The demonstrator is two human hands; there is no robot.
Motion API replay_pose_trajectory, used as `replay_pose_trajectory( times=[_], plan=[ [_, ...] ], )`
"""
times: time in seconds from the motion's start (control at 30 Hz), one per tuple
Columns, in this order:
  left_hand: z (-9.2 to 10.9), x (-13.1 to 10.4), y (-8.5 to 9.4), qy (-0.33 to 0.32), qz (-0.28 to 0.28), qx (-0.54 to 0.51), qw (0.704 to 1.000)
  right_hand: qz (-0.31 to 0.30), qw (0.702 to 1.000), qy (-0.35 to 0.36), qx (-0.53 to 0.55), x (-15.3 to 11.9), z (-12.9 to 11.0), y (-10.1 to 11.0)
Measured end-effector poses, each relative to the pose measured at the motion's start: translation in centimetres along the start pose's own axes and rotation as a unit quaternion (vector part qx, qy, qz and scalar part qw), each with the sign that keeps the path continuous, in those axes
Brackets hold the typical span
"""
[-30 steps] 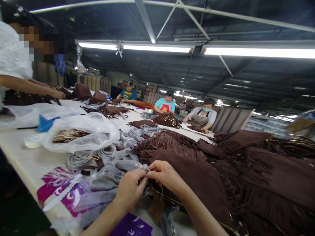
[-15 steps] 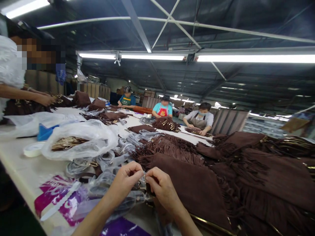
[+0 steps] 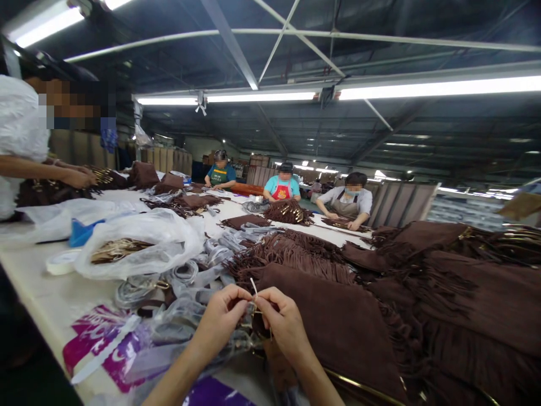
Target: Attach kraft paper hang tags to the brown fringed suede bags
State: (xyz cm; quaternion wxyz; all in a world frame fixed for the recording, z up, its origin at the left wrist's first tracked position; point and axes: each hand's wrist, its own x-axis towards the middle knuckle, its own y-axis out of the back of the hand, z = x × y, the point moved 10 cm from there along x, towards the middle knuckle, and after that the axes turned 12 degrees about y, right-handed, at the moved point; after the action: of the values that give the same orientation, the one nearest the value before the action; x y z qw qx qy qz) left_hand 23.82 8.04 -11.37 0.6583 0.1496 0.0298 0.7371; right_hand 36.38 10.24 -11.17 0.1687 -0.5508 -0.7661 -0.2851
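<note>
My left hand [image 3: 222,317] and my right hand [image 3: 284,318] meet over the table with thumbs and forefingers pinched. Between the fingertips is a thin white string [image 3: 253,286], one end sticking up. Right under my fingers hangs a dark brown strap end [image 3: 258,324] with some gold-coloured metal near it; my hands partly hide it. A flat brown piece [image 3: 279,361] shows below my right wrist. Beside my right hand lies a large dark brown suede-like bag [image 3: 325,316] with a gold zipper along its near edge. Grey straps in clear plastic [image 3: 173,327] are by my left hand.
Fringed brown pieces [image 3: 477,316] are heaped on the right. An open plastic bag [image 3: 169,256] holds beige stringed bits; a white tape roll [image 3: 61,262] and a blue object [image 3: 82,231] lie left. Purple plastic [image 3: 99,344] lies in front. Several co-workers sit or stand around the table.
The white string now sticks up between my fingertips, where it was hardly visible before. Both hands have shifted slightly right and down in view.
</note>
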Motion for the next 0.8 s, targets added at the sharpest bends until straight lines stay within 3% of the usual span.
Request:
replay_pose_trajectory(
  times=[0.13, 0.37, 0.47, 0.6, 0.7, 0.8],
  plan=[
    [0.6, -0.5, -0.6, -0.048, 0.017, 0.064, 0.997, 0.005, 1.000, -0.008, 0.016, 0.0, 0.4, -0.1],
    [1.4, -1.2, -0.5, -0.074, 0.074, 0.138, 0.985, 0.002, 1.000, -0.018, -0.001, -0.1, 0.5, -0.3],
    [1.5, -1.2, -0.8, -0.079, 0.072, 0.146, 0.984, 0.004, 1.000, -0.023, -0.011, -0.1, 0.7, -0.3],
    [1.6, -1.4, -0.2, -0.081, 0.113, 0.139, 0.980, 0.005, 0.999, -0.024, -0.032, 0.0, 0.9, -0.2],
    [0.4, -1.1, 0.4, -0.038, 0.127, 0.069, 0.989, -0.006, 0.999, -0.023, -0.048, 0.0, 0.7, -0.2],
    [-2.6, -0.2, -0.3, 0.080, 0.055, -0.095, 0.991, -0.036, 0.998, -0.024, -0.050, 0.0, 0.4, -0.6]
  ],
)
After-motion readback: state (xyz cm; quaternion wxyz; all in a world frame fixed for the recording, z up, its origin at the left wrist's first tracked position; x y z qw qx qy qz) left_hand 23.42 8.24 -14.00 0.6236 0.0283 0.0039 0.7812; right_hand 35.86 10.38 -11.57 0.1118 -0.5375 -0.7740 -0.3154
